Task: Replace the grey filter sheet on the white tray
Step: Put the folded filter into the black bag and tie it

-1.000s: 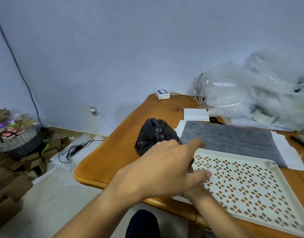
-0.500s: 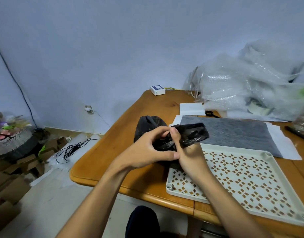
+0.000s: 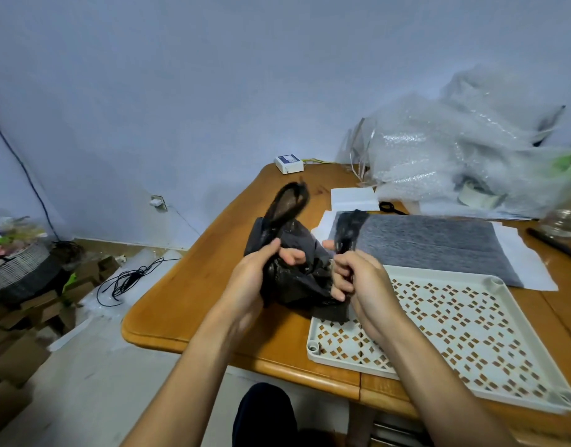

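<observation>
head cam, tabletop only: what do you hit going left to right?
left hand → black plastic bag → right hand → white tray

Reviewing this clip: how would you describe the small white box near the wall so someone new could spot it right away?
Start at the wooden table and follow it to its far corner by the blue-grey wall. The small white box sits there alone, left of the bubble wrap pile. Its dark blue label on top and thin yellow wire trailing right set it apart from the flat white paper nearer the hands.

both hands point(image 3: 251, 279) gripping black bag point(image 3: 297, 269), white tray point(image 3: 532, 321)
</observation>
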Demonstrator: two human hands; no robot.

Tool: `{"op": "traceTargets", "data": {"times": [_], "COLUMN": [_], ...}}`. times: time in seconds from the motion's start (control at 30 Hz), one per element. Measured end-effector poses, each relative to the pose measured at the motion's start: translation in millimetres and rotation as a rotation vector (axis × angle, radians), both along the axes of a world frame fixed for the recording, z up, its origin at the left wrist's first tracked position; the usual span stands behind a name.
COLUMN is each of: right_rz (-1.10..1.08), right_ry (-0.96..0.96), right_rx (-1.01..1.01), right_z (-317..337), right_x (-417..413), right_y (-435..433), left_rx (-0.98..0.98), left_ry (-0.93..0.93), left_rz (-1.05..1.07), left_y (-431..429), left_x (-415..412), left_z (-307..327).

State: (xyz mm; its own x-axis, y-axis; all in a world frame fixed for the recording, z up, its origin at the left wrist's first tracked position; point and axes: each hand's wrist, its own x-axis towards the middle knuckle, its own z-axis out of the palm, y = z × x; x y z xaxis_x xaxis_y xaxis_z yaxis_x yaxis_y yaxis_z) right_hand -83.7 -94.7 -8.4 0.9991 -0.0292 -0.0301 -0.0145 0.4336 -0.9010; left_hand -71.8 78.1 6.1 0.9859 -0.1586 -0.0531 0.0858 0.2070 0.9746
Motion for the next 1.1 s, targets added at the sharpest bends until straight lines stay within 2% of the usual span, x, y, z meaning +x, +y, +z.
{"op": "traceTargets", "data": {"times": [0.07, 0.13, 0.2, 0.3, 0.4, 0.6, 0.7, 0.83, 0.93, 1.0, 1.1], "right_rz": [0.034, 0.019, -0.011, -0.002, 0.050, 0.181, 0.167, 0.177, 0.267, 0.308, 0.342], "right_ry": [0.039, 0.039, 0.038, 0.047, 0.067, -0.010, -0.061, -0.046, -0.031, -0.055, -0.137], "right_rx": [0.121, 0.174, 0.172, 0.147, 0.033, -0.402, -0.443, -0.217, -0.066, -0.111, -0.310], "right_z": [-5.6, -8.6, -9.1, -8.6, -5.2, 2.1, 2.4, 3.5, 1.1, 0.2, 2.4], "right_x": [1.4, 2.6, 2.8, 1.3, -3.3, -14.5, -16.1, -18.6, -18.2, -20.4, -25.9], "right_y": [0.4, 1.7, 3.5, 7.0, 9.6, 7.1, 4.6, -1.6, -8.0, -10.4, -12.0], "left_rx": [-0.297, -0.381, -0.274, 0.042, 0.309, 0.626, 0.721, 0.675, 0.622, 0.514, 0.373], "left_ry": [0.046, 0.035, -0.029, -0.138, -0.260, -0.370, -0.421, -0.358, -0.295, -0.273, -0.199], "left_rz": [-0.047, -0.093, -0.074, -0.008, -0.008, -0.120, -0.247, -0.418, -0.437, -0.379, -0.259], "left_y": [-1.3, -4.6, -8.5, -18.1, -25.6, -22.8, -17.3, -7.2, 1.2, 6.1, 7.3], "left_x": [-1.3, -5.3, -8.2, -13.4, -18.1, -13.8, -14.6, -14.3, -12.3, -10.8, -7.7], "left_z": [-2.3, -1.2, -1.7, -4.5, -10.4, -15.7, -8.2, 2.1, 5.4, 3.8, -1.0]}}
